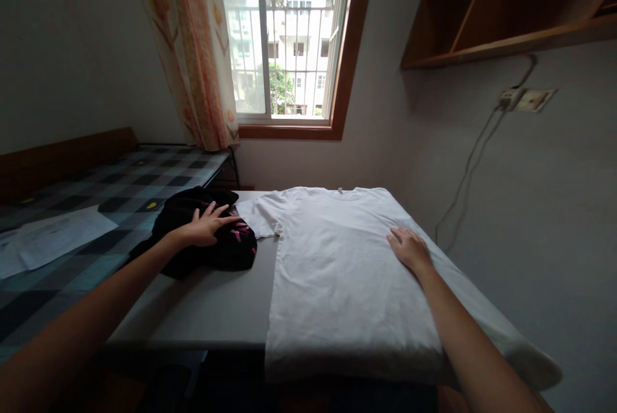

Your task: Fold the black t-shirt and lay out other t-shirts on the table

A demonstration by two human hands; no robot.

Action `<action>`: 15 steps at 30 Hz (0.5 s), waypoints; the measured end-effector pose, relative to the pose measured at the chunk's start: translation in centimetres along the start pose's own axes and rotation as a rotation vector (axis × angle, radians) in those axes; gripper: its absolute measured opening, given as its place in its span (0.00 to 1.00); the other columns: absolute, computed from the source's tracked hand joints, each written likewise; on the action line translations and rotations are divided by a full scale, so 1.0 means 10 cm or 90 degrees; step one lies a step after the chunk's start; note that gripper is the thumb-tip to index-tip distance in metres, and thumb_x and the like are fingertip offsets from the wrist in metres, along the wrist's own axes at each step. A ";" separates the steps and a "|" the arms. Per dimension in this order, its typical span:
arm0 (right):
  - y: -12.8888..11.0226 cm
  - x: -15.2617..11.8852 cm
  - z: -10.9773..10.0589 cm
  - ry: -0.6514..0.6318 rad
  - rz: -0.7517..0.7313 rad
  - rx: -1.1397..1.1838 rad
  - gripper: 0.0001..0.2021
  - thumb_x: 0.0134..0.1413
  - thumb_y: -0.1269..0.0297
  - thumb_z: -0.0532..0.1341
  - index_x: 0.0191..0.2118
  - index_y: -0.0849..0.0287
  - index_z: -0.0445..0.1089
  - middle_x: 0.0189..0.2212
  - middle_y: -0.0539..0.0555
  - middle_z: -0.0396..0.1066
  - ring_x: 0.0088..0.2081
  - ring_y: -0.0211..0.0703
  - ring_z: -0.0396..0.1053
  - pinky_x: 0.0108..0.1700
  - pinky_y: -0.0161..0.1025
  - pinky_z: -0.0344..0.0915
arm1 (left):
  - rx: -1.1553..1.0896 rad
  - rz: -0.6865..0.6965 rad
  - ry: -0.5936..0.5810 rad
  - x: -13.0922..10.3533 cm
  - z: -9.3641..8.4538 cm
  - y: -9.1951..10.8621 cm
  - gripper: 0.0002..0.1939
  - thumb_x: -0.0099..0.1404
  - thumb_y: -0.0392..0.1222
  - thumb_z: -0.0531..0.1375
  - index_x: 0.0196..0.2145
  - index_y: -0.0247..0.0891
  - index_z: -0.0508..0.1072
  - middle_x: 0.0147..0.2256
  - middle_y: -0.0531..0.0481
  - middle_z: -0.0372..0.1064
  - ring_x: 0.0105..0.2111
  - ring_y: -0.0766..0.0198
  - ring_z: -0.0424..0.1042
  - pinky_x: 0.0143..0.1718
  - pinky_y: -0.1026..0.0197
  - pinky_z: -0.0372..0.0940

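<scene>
One white surface (pixel 226 313), lower centre, bears one white cloth T-shirt (pixel 337 265) at centre and one black, pink-printed cloth bundle (pixel 229 252), centre-left. One left hand (pixel 207 227), fingers spread, on the bundle; one right hand (pixel 411 249), fingers slightly parted, on the shirt.

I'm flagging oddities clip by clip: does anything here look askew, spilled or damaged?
Nothing looks spilled or damaged. The black garment looks untidy, bunched under the left hand, while the white shirt beside it is spread out and hangs over the front of the table.
</scene>
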State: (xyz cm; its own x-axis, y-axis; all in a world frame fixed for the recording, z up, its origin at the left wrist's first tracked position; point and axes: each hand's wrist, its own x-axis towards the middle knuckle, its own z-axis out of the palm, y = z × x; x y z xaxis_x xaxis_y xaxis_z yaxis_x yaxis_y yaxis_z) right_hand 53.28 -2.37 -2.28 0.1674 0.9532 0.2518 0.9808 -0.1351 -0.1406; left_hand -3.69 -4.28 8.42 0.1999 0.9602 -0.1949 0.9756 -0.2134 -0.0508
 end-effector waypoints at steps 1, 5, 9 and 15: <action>0.00 0.00 0.00 0.003 -0.001 0.000 0.22 0.62 0.58 0.52 0.57 0.62 0.69 0.60 0.61 0.63 0.63 0.53 0.57 0.62 0.48 0.52 | 0.009 -0.030 -0.018 -0.02 -0.01 -0.08 0.50 0.47 0.29 0.62 0.65 0.61 0.54 0.70 0.48 0.32 0.67 0.33 0.28 0.57 0.22 0.37; 0.01 0.00 0.02 0.022 0.000 0.009 0.21 0.62 0.59 0.53 0.56 0.62 0.70 0.59 0.61 0.64 0.62 0.54 0.58 0.62 0.49 0.54 | 0.021 -0.095 -0.063 0.00 0.05 -0.21 0.58 0.43 0.31 0.65 0.65 0.66 0.46 0.70 0.46 0.28 0.65 0.25 0.38 0.53 0.22 0.47; 0.03 0.00 0.02 0.030 -0.006 0.019 0.21 0.61 0.60 0.54 0.55 0.62 0.71 0.59 0.61 0.65 0.61 0.53 0.59 0.62 0.49 0.55 | 0.058 -0.073 -0.029 0.07 0.12 -0.22 0.49 0.49 0.38 0.64 0.65 0.61 0.51 0.66 0.39 0.47 0.59 0.33 0.57 0.51 0.34 0.59; 0.05 0.00 0.03 0.045 -0.020 0.027 0.20 0.60 0.61 0.54 0.53 0.62 0.72 0.57 0.61 0.67 0.60 0.52 0.62 0.61 0.47 0.56 | 0.048 -0.091 0.149 -0.01 0.20 -0.30 0.28 0.60 0.43 0.56 0.59 0.46 0.62 0.54 0.43 0.66 0.51 0.47 0.66 0.47 0.51 0.63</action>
State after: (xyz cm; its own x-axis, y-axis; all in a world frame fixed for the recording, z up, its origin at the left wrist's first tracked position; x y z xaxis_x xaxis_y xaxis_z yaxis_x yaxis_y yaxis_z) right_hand 53.79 -2.35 -2.64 0.1443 0.9351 0.3237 0.9809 -0.0921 -0.1713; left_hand -6.85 -4.02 6.67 0.0845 0.9951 0.0507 0.9878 -0.0770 -0.1353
